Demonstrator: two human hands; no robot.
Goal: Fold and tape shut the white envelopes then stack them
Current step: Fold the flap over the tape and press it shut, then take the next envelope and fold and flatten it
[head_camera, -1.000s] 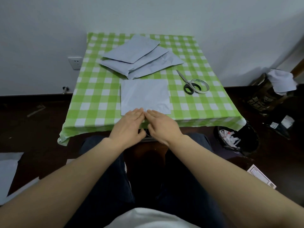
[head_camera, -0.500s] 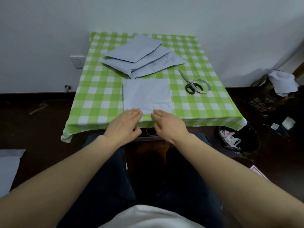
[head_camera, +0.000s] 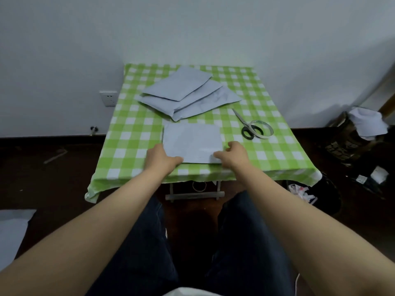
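A folded white envelope [head_camera: 192, 138] lies flat on the green checked tablecloth [head_camera: 128, 133], near the front edge. My left hand [head_camera: 162, 159] grips its near left corner, thumb lying along the near edge. At the near right corner my right hand [head_camera: 232, 154] pinches the paper, thumb on top and fingers curled. Behind the folded one, a loose pile of three white envelopes [head_camera: 186, 92] fans out towards the back. To the right lie scissors [head_camera: 244, 124] with a roll of tape [head_camera: 261, 129] over their handles.
The small table stands against a white wall. On the floor sit a dark bin with scraps [head_camera: 307, 193] at the right, a bag with white paper [head_camera: 363, 129] further right, and white sheets [head_camera: 12, 229] at the left. A rubber band [head_camera: 199, 185] lies under the table.
Both hands slid apart from the middle of the envelope's near edge out to its two near corners. The envelope and pile have stayed in place.
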